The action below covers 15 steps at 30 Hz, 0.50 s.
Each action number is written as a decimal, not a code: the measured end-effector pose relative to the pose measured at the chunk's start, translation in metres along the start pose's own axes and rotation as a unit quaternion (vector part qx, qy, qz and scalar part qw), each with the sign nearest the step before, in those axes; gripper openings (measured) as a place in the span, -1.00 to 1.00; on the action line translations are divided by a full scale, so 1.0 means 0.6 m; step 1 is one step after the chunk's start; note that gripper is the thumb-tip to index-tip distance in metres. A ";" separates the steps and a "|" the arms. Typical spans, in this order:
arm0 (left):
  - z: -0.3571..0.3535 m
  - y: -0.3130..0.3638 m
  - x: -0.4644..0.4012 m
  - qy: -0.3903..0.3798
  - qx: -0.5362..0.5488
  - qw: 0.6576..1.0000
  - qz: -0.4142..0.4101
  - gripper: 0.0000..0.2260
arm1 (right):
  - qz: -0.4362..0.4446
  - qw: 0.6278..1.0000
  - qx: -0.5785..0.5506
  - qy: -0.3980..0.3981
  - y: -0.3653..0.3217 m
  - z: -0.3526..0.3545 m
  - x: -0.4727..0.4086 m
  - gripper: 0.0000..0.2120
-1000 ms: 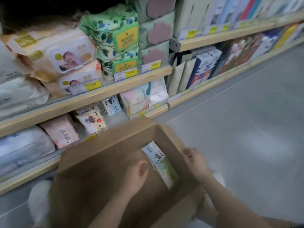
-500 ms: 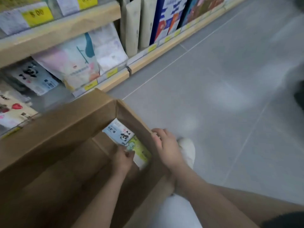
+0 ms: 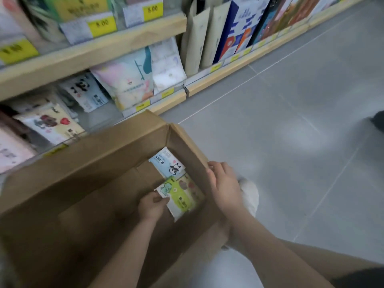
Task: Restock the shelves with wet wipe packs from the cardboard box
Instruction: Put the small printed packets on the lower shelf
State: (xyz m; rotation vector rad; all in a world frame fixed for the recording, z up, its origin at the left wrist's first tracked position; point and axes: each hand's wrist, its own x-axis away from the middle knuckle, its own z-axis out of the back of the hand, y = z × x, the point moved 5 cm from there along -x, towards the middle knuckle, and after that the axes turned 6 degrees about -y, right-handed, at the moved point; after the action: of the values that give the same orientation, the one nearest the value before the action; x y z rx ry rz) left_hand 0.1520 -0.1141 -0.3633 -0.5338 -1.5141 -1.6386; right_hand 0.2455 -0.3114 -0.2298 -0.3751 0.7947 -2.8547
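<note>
Your left hand [image 3: 152, 204] reaches into the open brown cardboard box [image 3: 87, 175] and pinches the near-left corner of the green-and-white wet wipe pack [image 3: 180, 196] lying at its right end. Your right hand [image 3: 223, 186] grips the box's right wall. A light-blue panda-print pack [image 3: 167, 164] lies just beyond. Wooden shelves [image 3: 116, 44] with more packs stand beyond the box, on the grey tiled floor [image 3: 291, 121].

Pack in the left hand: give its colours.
Green and white pack, cartoon dinosaur print; head view.
</note>
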 end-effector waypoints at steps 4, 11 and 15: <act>0.096 0.018 0.046 0.056 0.075 0.996 -0.014 -0.85 | 0.057 0.993 0.085 0.064 -0.061 0.001 0.000 -0.63; 0.215 0.010 0.058 0.089 0.140 0.986 -0.032 -0.81 | 0.071 0.995 0.020 -0.074 -0.130 -0.124 -0.038 -0.70; 0.244 -0.002 0.032 0.091 0.122 0.988 -0.032 -0.85 | -0.034 0.991 -0.035 -0.125 -0.107 -0.192 -0.084 -0.59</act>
State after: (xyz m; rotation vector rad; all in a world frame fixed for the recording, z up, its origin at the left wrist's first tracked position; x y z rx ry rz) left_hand 0.1080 0.0206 -0.3223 -0.1972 -1.5793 -1.4783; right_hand 0.2564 -0.1901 -0.3014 -0.7645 0.8474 -2.7701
